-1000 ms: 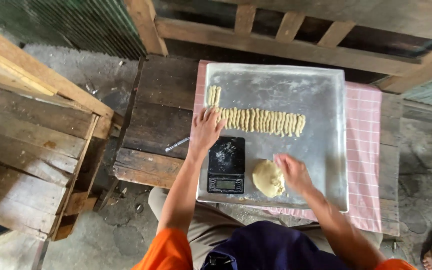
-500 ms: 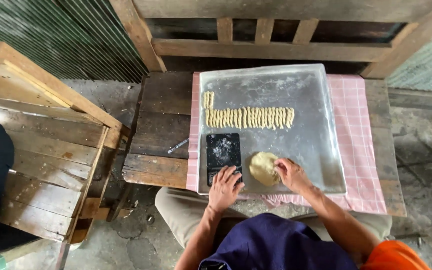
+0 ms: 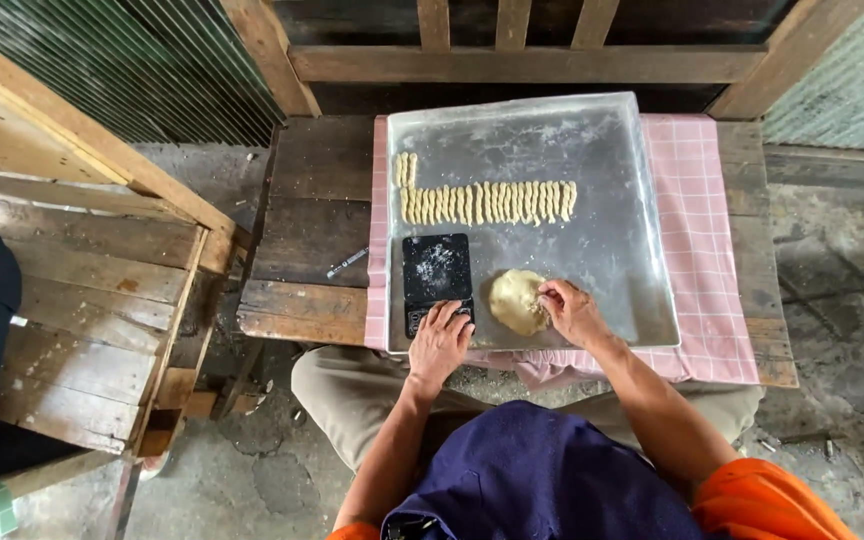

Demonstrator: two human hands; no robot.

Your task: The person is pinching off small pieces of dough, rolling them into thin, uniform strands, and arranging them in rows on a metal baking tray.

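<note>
big metal tray [image 3: 612,200] on a pink checked cloth [image 3: 712,220]. row of small dough sticks [image 3: 487,202] at 12 o'clock. black scale [image 3: 436,272] at 8 o'clock, left hand [image 3: 439,345] flat on its near edge, holding nothing. dough lump [image 3: 515,300] at 6 o'clock, pinched by right hand [image 3: 572,312].

Tray [image 3: 602,200]: sheet metal, dull grey, smooth, showing a faint floury haze and soft glare towards the bench's far edge.
Bench [image 3: 317,215]: dark weathered wood, rough, grain and cracks showing at the left edge.
Cloth [image 3: 707,240]: pink checked woven fabric, matt, lying slightly creased under the tray.
Scale [image 3: 437,280]: black plastic, flat top looking dusted with white powder.
Dough lump [image 3: 517,302]: pale yellow, matt, soft and uneven.
Dough strips [image 3: 487,202]: same pale dough, ridged surface.
Crate [image 3: 82,300]: bare planks, greyish, rough-sawn.
</note>
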